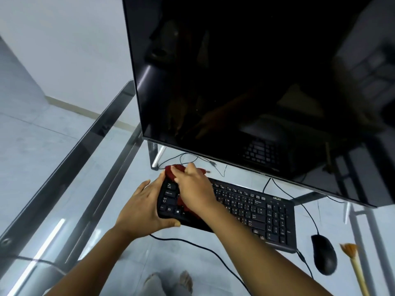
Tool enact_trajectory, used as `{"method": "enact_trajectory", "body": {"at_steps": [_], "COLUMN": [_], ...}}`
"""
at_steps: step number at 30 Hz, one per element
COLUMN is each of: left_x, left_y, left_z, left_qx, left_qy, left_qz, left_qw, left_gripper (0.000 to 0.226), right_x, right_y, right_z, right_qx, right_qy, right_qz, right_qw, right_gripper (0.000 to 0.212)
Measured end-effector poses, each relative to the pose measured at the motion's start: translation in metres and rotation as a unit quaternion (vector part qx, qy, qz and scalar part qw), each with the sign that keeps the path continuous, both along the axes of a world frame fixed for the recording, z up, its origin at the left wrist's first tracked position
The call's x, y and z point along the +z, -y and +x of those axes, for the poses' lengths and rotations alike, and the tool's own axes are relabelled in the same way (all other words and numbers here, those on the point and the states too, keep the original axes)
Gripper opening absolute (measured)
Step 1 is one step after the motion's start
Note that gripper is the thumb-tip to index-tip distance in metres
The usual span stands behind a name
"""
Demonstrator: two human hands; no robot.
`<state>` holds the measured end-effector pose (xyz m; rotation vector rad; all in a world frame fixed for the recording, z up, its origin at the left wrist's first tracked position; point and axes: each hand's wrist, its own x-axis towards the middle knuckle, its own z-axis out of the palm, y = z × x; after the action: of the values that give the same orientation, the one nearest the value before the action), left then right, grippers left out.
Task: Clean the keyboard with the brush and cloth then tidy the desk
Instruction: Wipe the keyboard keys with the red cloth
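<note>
A black acer keyboard [245, 208] lies on the glass desk [64, 167], just below the middle of the view, with its long side running from ten o'clock to four o'clock. The brand logo sits small and pale on the top edge above the number pad. On the uncovered left-hand keys, "Caps Lock" can be read, with Tab above it and a Windows key on the bottom row. The other legends are too small to make out.

The left hand [139, 208] clamps the keyboard's left end, thumb pressed along the near edge and fingers wrapped over the far left corner. The right hand [192, 189] rests on the keys just beside it, fingers curled together round a dark red cloth [173, 170]. The cloth bulges out past the knuckles at twelve o'clock and shows again under the palm.

The brush [352, 265] lies at four o'clock, well apart from both hands, with its pale handle pointing toward the near edge and its orange bristles fanned toward the keyboard. A black mouse [323, 254] sits between the brush and the keyboard's right end. A large dark monitor [245, 82] stands behind, at twelve to two o'clock, with thin black cables [192, 245] trailing across the glass
</note>
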<state>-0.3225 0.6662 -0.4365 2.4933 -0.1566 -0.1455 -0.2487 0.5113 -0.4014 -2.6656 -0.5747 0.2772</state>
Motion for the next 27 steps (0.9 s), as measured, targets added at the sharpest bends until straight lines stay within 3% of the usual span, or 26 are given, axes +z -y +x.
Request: {"method": "enact_trajectory", "body": {"at_steps": [2, 5, 9, 12, 16, 20, 22, 24, 26, 27], "left_x": [0.004, 0.01, 0.009, 0.005, 0.004, 0.002, 0.001, 0.001, 0.001, 0.001], "left_y": [0.001, 0.002, 0.0, -0.001, 0.0, -0.001, -0.002, -0.003, -0.003, -0.002], "left_z": [-0.001, -0.003, -0.002, -0.002, -0.002, -0.003, -0.003, -0.002, -0.002, -0.001], "left_qx": [0.006, 0.015, 0.011, -0.003, -0.019, -0.013, -0.017, -0.017, -0.02, -0.024], "left_qy": [0.0, -0.003, -0.012, -0.01, 0.006, 0.01, 0.012, 0.014, 0.014, 0.018], "left_qz": [-0.003, -0.003, -0.008, -0.009, 0.005, 0.001, 0.0, 0.0, -0.005, -0.004], "left_qw": [1.0, 1.0, 1.0, 1.0, 1.0, 1.0, 1.0, 1.0, 1.0, 1.0], "left_gripper": [0.136, 0.136, 0.135, 0.135, 0.138, 0.14, 0.14, 0.142, 0.144, 0.144], "right_x": [0.001, 0.001, 0.002, 0.002, 0.001, -0.002, 0.002, 0.003, 0.002, 0.0], "right_y": [0.009, 0.061, 0.143, 0.146, 0.07, 0.01, 0.025, 0.061, 0.096, 0.107], "right_z": [0.002, -0.009, -0.036, -0.044, -0.034, -0.039, -0.041, -0.048, -0.058, -0.059], "right_qx": [-0.018, -0.022, -0.151, -0.173, -0.087, 0.11, 0.148, 0.221, 0.201, 0.193], "right_qy": [-0.009, 0.047, 0.057, 0.057, 0.063, 0.025, 0.0, 0.061, 0.039, 0.047], "right_qz": [0.011, -0.031, -0.056, -0.035, -0.004, -0.017, -0.021, -0.045, -0.054, -0.048], "right_qw": [1.0, 0.998, 0.985, 0.983, 0.994, 0.993, 0.989, 0.972, 0.977, 0.979], "right_gripper": [0.039, 0.041, 0.039, 0.038, 0.036, 0.033, 0.022, 0.035, 0.023, 0.035]}}
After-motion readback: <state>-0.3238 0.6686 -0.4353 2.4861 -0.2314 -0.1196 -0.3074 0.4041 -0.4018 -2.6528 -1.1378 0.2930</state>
